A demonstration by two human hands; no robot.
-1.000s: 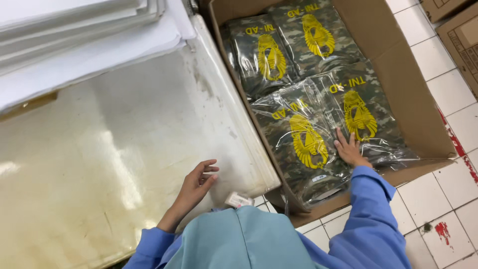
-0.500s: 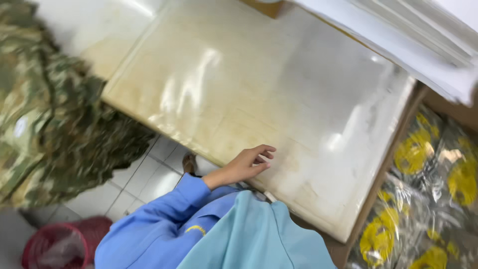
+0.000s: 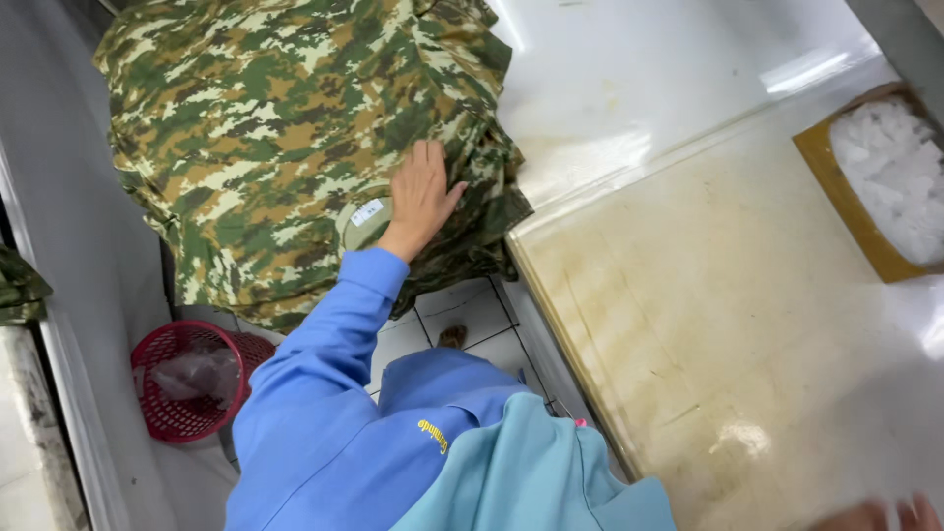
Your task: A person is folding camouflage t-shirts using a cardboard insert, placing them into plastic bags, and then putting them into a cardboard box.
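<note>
A tall pile of green-and-brown camouflage garments [image 3: 265, 138] fills the upper left. My left hand [image 3: 421, 200], in a blue sleeve, lies flat on the pile's right side beside a small white label [image 3: 368, 211], palm down and gripping nothing. Only the blurred fingertips of my right hand [image 3: 878, 513] show, at the bottom right edge over the table. Whether they hold anything is hidden.
A stained cream table [image 3: 728, 334] under a clear sheet spans the right. A cardboard box of white pieces [image 3: 890, 172] stands at its far right. A red mesh basket [image 3: 182, 379] with a plastic bag sits on the tiled floor [image 3: 462, 310] at the left.
The view has swung left, away from the carton of packed bags. My left hand has gone from the table edge onto the camouflage pile.
</note>
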